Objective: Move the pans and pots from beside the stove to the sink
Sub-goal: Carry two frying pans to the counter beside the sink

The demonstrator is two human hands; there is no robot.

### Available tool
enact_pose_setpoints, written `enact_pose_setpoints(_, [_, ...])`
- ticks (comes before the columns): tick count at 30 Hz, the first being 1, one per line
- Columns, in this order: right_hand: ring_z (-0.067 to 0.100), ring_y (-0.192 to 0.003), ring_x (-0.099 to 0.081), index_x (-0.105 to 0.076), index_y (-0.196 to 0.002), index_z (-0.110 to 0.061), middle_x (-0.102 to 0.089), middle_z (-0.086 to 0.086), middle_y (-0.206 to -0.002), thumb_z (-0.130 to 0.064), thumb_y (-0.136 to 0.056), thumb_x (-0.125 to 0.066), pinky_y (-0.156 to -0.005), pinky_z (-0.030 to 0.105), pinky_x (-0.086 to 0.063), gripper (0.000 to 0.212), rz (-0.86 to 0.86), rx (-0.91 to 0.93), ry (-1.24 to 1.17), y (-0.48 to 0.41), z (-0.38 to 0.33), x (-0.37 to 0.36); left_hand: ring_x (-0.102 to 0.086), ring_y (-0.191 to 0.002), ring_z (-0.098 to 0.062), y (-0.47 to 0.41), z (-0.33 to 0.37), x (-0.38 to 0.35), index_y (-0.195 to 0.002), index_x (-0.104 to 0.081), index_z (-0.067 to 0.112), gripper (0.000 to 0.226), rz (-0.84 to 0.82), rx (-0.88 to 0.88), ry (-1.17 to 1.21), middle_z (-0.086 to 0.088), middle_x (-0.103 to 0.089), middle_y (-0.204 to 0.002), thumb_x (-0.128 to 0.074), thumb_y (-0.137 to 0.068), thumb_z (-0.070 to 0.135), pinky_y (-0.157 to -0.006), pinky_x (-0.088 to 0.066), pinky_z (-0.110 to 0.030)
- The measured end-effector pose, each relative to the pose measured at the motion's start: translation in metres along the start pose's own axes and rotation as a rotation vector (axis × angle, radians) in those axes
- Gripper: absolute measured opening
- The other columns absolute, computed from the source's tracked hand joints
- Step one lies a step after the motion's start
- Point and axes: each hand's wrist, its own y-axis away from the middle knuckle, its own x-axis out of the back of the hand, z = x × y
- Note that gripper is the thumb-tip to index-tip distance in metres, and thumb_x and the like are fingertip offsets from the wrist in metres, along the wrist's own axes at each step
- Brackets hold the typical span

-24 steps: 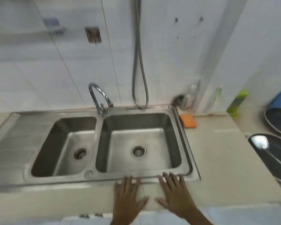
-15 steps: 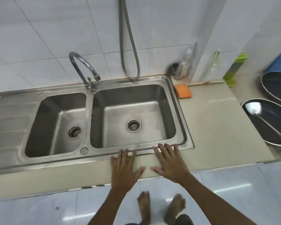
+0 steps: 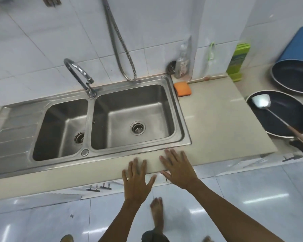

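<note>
The view has swung right and pulled back since half a second ago; more of the desk (image 3: 217,119) to the right of the sink (image 3: 185,123) shows now, and both hands have slid back from the sink's near rim toward the desk's near edge; I read this as the person turning toward the pans, with nothing carried over yet; both basins of the sink are bare. The near pan (image 3: 280,116) lies on the desk at the right with a metal spatula (image 3: 269,109) resting in it; the far pan (image 3: 294,75) sits just behind it, cut by the frame edge. The left hand (image 3: 136,179) hangs over the desk's near edge, fingers (image 3: 135,163) spread wide and holding nothing; the right hand (image 3: 178,170) lies flat on the desk, fingers (image 3: 171,154) likewise spread and bare. Both pans are well apart from the fingers, off to the right; the right hand is the closer one.
</note>
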Motion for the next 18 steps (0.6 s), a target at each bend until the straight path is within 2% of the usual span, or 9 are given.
enact_pose_setpoints(4, [0.035, -0.130, -0.058, -0.061, -0.139, -0.019, -0.059, 0.015, -0.145, -0.057, -0.091, -0.059, -0.099, 0.060, -0.051, 0.062, 0.057, -0.049, 0.028, 0.080, 0.054, -0.011, -0.048, -0.143, -0.037, 0.032, 0.080, -0.005, -0.149, -0.053, 0.022, 0.076, 0.005, -0.123, 0.009, -0.013, -0.048, -0.157, -0.041, -0.090, 0.069, -0.109, -0.042, -0.065])
enact_pose_setpoints(7, [0.033, -0.132, -0.057, -0.059, -0.141, -0.019, -0.059, 0.013, -0.145, -0.057, -0.092, -0.059, -0.101, 0.058, -0.050, 0.063, 0.118, -0.126, 0.038, 0.146, 0.111, -0.010, -0.036, -0.150, -0.035, 0.043, 0.160, -0.007, -0.153, -0.047, 0.024, 0.079, 0.004, -0.201, 0.020, -0.011, -0.038, -0.164, -0.037, -0.092, 0.073, -0.117, -0.032, -0.063])
enact_pose_setpoints(9, [0.034, -0.135, -0.055, -0.056, -0.144, -0.018, -0.057, 0.013, -0.147, -0.057, -0.095, -0.051, -0.104, 0.058, -0.048, 0.062, 0.157, -0.211, 0.024, 0.187, 0.149, -0.003, -0.030, -0.153, -0.033, 0.045, 0.213, -0.007, -0.155, -0.043, 0.025, 0.081, -0.011, -0.268, 0.024, -0.010, -0.032, -0.166, -0.032, -0.093, 0.076, -0.120, -0.027, -0.061])
enact_pose_setpoints(13, [0.035, -0.137, -0.051, -0.050, -0.148, -0.017, -0.053, 0.013, -0.150, -0.054, -0.100, -0.038, -0.108, 0.059, -0.043, 0.062, 0.235, -0.402, -0.033, 0.259, 0.218, 0.011, -0.054, -0.137, -0.037, 0.040, 0.319, -0.009, -0.141, -0.062, 0.021, 0.076, -0.003, -0.427, 0.047, -0.016, -0.056, -0.151, -0.040, -0.091, 0.074, -0.106, -0.045, -0.060])
enact_pose_setpoints(16, [0.035, -0.136, -0.052, -0.050, -0.149, -0.018, -0.055, 0.013, -0.149, -0.053, -0.100, -0.039, -0.108, 0.060, -0.043, 0.061, 0.287, -0.538, -0.056, 0.305, 0.259, 0.012, -0.055, -0.136, -0.036, 0.039, 0.385, -0.014, -0.137, -0.064, 0.021, 0.072, 0.008, -0.523, 0.104, -0.015, -0.057, -0.149, -0.044, -0.091, 0.073, -0.104, -0.048, -0.059])
enact_pose_setpoints(18, [0.036, -0.137, -0.051, -0.051, -0.147, -0.017, -0.055, 0.013, -0.149, -0.055, -0.099, -0.042, -0.109, 0.060, -0.041, 0.061, 0.291, -0.612, -0.062, 0.333, 0.285, 0.010, -0.052, -0.139, -0.035, 0.038, 0.424, -0.019, -0.142, -0.058, 0.025, 0.073, -0.009, -0.576, 0.122, -0.012, -0.054, -0.153, -0.042, -0.092, 0.075, -0.108, -0.044, -0.058])
